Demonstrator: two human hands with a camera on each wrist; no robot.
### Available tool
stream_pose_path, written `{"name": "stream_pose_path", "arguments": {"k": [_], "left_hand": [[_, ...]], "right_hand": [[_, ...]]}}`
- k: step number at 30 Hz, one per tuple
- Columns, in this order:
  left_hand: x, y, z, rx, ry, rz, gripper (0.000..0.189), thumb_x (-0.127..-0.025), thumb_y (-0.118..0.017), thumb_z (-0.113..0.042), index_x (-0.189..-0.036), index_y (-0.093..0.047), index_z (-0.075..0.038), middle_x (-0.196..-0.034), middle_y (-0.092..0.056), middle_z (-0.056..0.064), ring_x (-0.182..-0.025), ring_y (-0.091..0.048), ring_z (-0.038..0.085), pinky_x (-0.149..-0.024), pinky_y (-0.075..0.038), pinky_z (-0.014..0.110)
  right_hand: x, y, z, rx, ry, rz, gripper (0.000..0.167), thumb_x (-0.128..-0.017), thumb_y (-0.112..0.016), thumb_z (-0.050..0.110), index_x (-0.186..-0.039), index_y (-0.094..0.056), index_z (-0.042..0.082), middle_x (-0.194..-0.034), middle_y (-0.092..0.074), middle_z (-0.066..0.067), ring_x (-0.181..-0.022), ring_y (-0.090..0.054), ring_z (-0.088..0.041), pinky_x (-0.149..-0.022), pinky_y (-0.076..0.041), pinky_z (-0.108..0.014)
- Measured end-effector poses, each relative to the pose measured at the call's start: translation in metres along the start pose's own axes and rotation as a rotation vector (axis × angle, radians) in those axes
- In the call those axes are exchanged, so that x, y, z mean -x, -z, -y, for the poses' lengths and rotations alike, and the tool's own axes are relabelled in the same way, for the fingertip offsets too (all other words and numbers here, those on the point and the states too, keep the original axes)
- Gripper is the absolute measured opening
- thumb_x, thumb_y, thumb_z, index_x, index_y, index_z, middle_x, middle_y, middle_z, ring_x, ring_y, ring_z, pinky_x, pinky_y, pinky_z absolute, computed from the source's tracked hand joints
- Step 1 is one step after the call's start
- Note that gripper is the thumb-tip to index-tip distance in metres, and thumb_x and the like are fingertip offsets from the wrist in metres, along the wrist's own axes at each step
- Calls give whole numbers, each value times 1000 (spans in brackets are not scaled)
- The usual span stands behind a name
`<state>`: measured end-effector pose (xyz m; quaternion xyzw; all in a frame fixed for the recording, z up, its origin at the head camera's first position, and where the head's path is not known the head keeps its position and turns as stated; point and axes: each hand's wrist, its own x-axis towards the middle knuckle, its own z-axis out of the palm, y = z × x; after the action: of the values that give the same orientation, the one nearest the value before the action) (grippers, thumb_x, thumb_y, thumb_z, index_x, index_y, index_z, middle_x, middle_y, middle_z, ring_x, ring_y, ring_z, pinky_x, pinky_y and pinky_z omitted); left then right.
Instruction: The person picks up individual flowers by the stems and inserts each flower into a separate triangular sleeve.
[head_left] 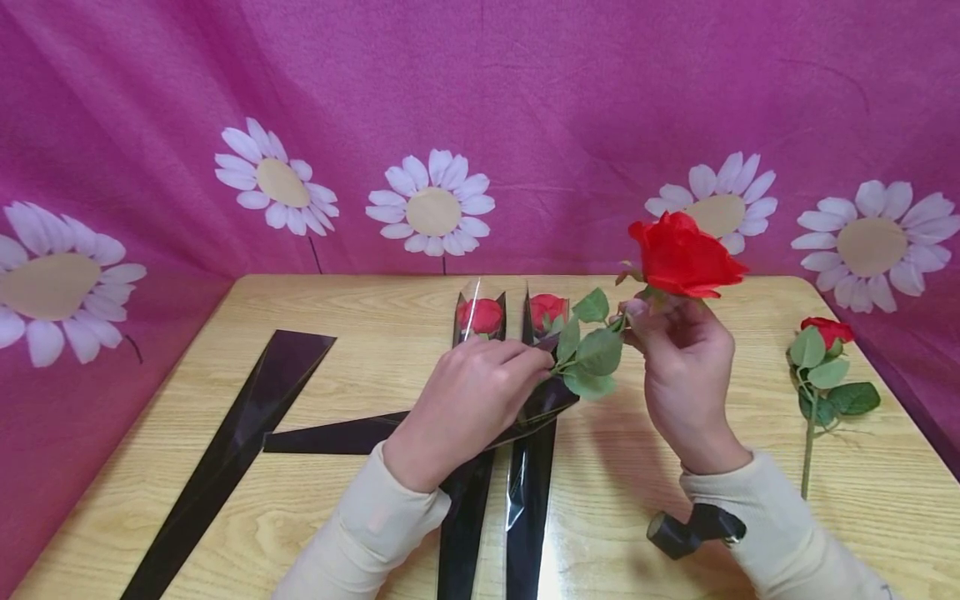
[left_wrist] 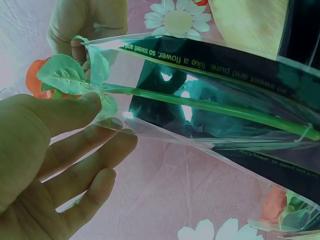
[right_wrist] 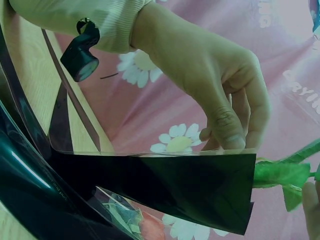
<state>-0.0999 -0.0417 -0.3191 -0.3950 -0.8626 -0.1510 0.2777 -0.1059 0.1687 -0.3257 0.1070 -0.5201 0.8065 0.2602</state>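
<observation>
In the head view my right hand (head_left: 686, 379) pinches the stem of a red artificial rose (head_left: 686, 254) just under its bloom. My left hand (head_left: 480, 383) holds the wide mouth of a black-and-clear cellophane flower sleeve (head_left: 330, 433), which points left. The left wrist view shows the rose's green stem (left_wrist: 200, 104) inside this sleeve, its leaves (left_wrist: 62, 75) outside the mouth. There my left hand (left_wrist: 65, 160) has its thumb by the leaves and fingertips at the sleeve's edge. In the right wrist view my left hand (right_wrist: 215, 80) pinches the sleeve's upper edge.
Two sleeved red roses (head_left: 480, 317) lie side by side beneath the left hand. A flat black sleeve (head_left: 225, 458) lies at the left of the wooden table (head_left: 600, 550). Another rose (head_left: 828, 333) rests at the right. Pink cloth (head_left: 525, 83) with daisies hangs behind.
</observation>
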Motion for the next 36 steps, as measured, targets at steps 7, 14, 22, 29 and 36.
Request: {"name": "stream_pose_path", "arguments": {"k": [7, 14, 22, 29, 36], "left_hand": [[1, 2, -1, 21, 14, 12, 20, -93, -78, -23, -111, -79, -14, -104, -81, -1, -90, -78, 12, -72, -56, 25], [0, 5, -1, 20, 11, 3, 20, -92, -79, -22, -111, -79, -14, -103, -82, -1, -90, -78, 12, -76, -59, 26], [0, 6, -1, 15, 4, -17, 18, -92, -80, -22, -108, -80, -14, -101, -82, -1, -89, -78, 11, -75, -59, 25], [0, 7, -1, 2, 6, -26, 17, -92, -80, -22, -107, -79, -15, -98, -81, -2, -86, -77, 11, -77, -60, 27], [0, 8, -1, 2, 9, -42, 16, -93, -79, -22, -106, -79, -14, -96, -81, -2, -83, -76, 10, -72, -59, 26]], "right_hand": [[3, -2, -3, 120, -36, 11, 21, -93, -66, -11, -103, -70, 7, -88, -73, 0, -77, -73, -10, -77, -64, -25], [8, -2, -5, 217, -51, 45, 23, -92, -67, -9, -108, -71, 8, -87, -75, 2, -77, -73, -8, -77, -63, -24], [10, -1, -5, 237, -6, 68, 25, -92, -68, -8, -113, -70, 5, -90, -75, 2, -81, -74, -8, -80, -63, -22], [12, -2, -4, 255, -1, 95, 27, -91, -67, -10, -110, -70, 8, -88, -75, 2, -77, -74, -9, -80, -63, -23], [14, -1, -3, 303, 29, 99, 33, -90, -68, -10, -116, -71, 11, -93, -75, 3, -80, -73, -9, -80, -62, -20]]}}
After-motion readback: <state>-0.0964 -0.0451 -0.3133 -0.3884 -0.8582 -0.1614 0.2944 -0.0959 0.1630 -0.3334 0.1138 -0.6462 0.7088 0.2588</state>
